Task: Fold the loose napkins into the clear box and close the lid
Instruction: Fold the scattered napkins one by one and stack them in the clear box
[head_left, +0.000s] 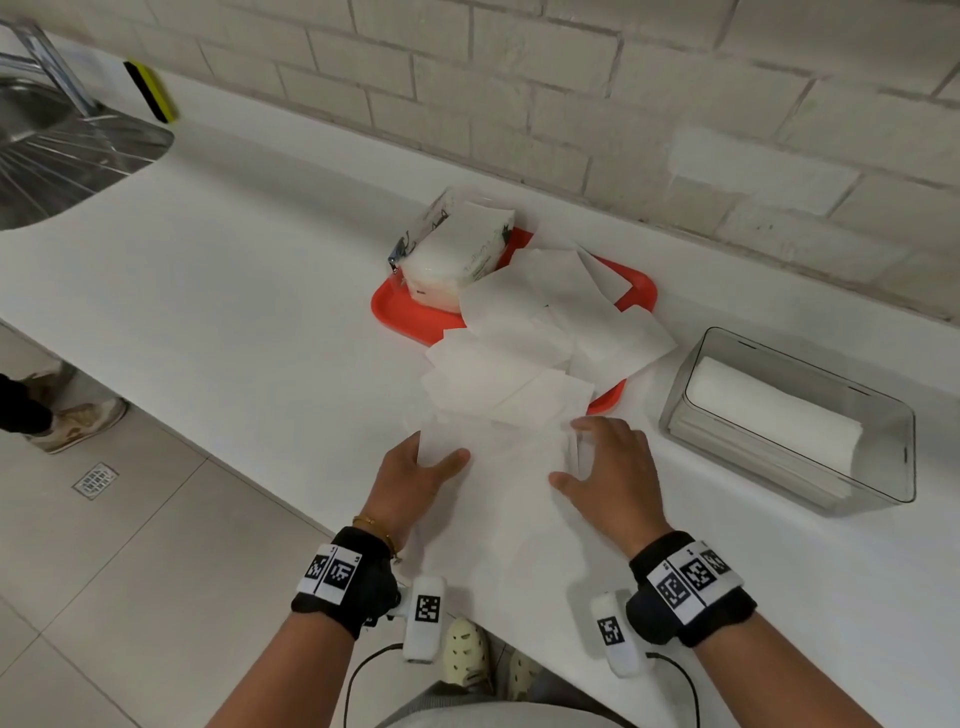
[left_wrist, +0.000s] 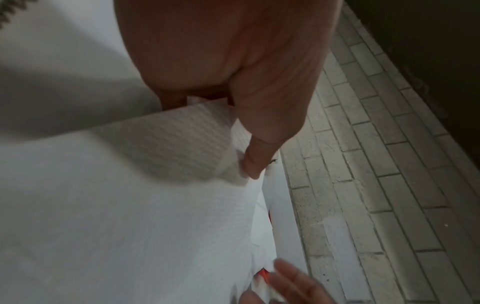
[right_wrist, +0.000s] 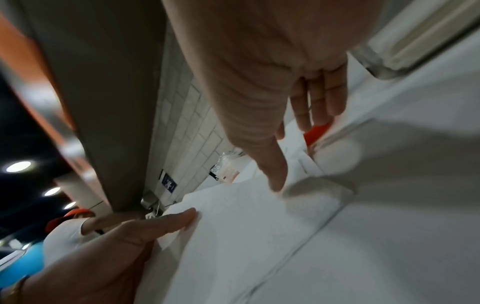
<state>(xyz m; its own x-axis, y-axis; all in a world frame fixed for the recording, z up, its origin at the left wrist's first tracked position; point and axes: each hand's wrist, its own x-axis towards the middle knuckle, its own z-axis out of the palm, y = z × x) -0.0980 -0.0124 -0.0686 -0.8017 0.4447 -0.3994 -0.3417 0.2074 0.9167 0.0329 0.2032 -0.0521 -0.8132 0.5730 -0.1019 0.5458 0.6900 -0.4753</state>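
Observation:
A white napkin (head_left: 498, 467) lies flat on the white counter (head_left: 234, 291) near its front edge. My left hand (head_left: 434, 462) pinches its left edge, thumb (left_wrist: 253, 164) on top and fingers underneath. My right hand (head_left: 597, 457) rests on the napkin's right side with fingers (right_wrist: 319, 102) straight and spread. Several loose napkins (head_left: 545, 322) overlap beyond it, partly on a red tray (head_left: 410, 312). The clear box (head_left: 800, 364) stands to the right with its top open and folded napkins (head_left: 769, 415) inside. No lid shows.
An opened napkin pack (head_left: 452, 249) sits at the tray's back left. A steel sink (head_left: 62, 140) and a yellow-and-black sponge (head_left: 150, 91) are at the far left. The brick wall (head_left: 623, 104) runs behind. Another person's shoe (head_left: 78, 421) is on the floor at the left.

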